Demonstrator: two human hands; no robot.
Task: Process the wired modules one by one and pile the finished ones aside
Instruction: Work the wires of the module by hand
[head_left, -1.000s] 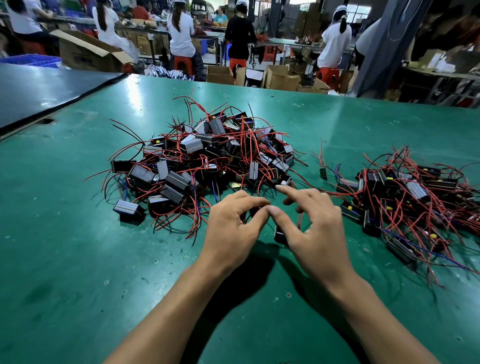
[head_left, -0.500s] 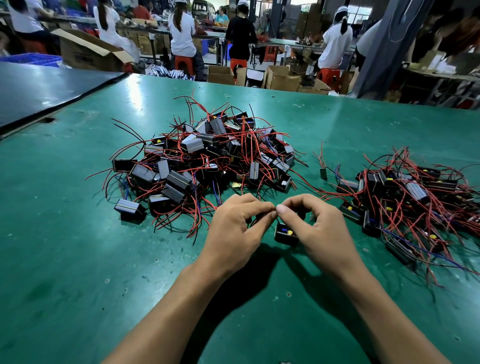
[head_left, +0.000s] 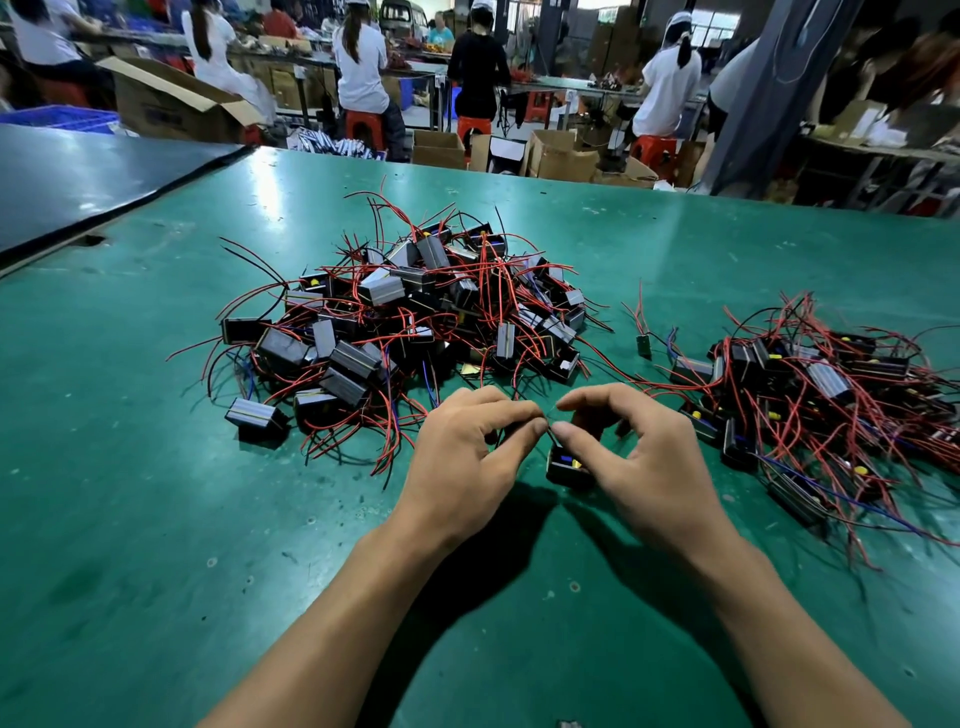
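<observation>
A small black module (head_left: 566, 467) with a blue and yellow top sits on the green table (head_left: 156, 519) between my hands. My left hand (head_left: 467, 457) and my right hand (head_left: 644, 462) meet just above it, thumb and forefinger of each pinching its thin wires. The wire ends are mostly hidden by my fingertips. A big heap of black modules with red wires (head_left: 415, 322) lies behind my left hand. A second, flatter pile of wired modules (head_left: 810, 395) spreads out to the right of my right hand.
One loose small part with red wires (head_left: 643, 343) lies between the two piles. A dark table (head_left: 78, 176) adjoins at the far left. Several people sit at benches beyond the far edge, among cardboard boxes (head_left: 561, 156).
My fingertips have closed together over the wires, and the module has come into view below them, nearer to me. The piles have not moved.
</observation>
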